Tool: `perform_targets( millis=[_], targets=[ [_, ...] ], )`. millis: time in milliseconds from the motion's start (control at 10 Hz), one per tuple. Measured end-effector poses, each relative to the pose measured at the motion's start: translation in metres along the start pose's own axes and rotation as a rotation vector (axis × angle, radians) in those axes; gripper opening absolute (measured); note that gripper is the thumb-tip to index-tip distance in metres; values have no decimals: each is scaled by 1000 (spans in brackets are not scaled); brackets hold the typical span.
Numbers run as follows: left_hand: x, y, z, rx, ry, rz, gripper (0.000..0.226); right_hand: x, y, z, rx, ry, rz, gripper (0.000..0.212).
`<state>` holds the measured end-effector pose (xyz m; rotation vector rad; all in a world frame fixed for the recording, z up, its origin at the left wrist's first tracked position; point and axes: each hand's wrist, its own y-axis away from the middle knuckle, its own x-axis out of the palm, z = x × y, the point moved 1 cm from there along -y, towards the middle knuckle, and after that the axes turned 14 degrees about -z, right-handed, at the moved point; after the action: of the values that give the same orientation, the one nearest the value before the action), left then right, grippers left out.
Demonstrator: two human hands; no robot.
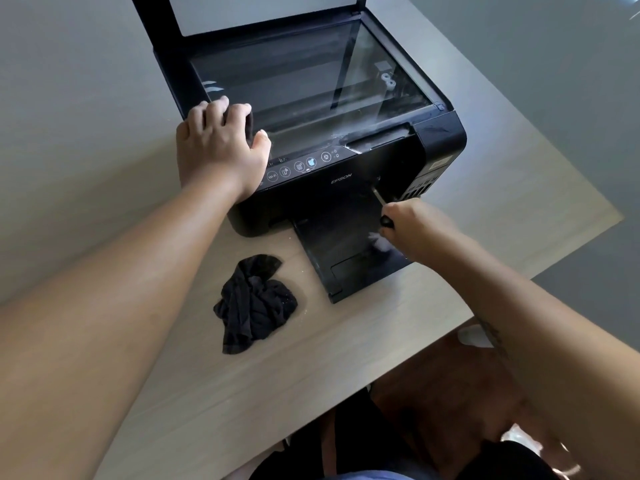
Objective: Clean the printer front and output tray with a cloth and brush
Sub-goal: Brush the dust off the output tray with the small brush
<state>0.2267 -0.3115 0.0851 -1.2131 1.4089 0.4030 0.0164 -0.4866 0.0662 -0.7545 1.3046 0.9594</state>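
Note:
A black Epson printer (332,188) stands on a light wooden table (242,393) with its scanner lid raised and the glass bare. Its output tray (343,268) is pulled out toward me. My left hand (218,147) rests flat on the printer's front left corner, fingers spread at the edge of the glass. My right hand (415,230) grips a thin brush (379,197) whose tip points into the paper slot above the tray. A crumpled black cloth (254,303) lies on the table left of the tray, untouched. Whitish dust shows on the tray near my right hand.
The table's near edge runs diagonally below the cloth, and its right corner ends just past the printer. Below the edge are a dark wooden floor and my lap. A grey wall stands close behind the printer.

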Motion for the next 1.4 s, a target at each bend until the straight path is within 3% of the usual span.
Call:
perform_targets(
  millis=[100,200,300,400,500,600,700,800,900,1000,1100,1200,1300,1400],
  targets=[
    [0,0,0,-4,-1,3,51,-4,-2,-4,-9,-112,35,16],
    [-1,0,-1,-8,0,6,51,-10,0,-8,22,-206,-72,16],
    [-1,0,0,-9,0,7,51,-2,2,-6,-37,-257,-21,9],
    [0,0,1,-11,4,6,52,4,-1,-9,10,-218,-95,10],
    [0,0,0,-8,5,4,52,5,1,-7,-11,-248,20,11],
    [0,0,1,-8,4,5,51,5,1,-5,37,-211,-56,15],
    [0,0,0,-4,6,0,51,9,6,4,43,-276,87,17],
    [0,0,1,-9,7,-4,51,12,7,14,74,-274,-10,14],
    [0,0,0,-7,11,-5,51,15,9,14,119,-309,35,14],
    [1,0,1,-3,9,-9,51,7,17,-8,323,-180,-302,19],
    [1,-1,1,-2,7,-12,50,18,35,1,241,-245,-274,20],
    [1,0,1,-6,2,-5,51,37,53,31,177,-557,-27,19],
    [1,0,1,-4,3,-2,51,44,54,16,341,-679,-54,16],
    [1,0,1,3,4,-7,51,29,49,-19,520,-445,-355,21]
  ],
)
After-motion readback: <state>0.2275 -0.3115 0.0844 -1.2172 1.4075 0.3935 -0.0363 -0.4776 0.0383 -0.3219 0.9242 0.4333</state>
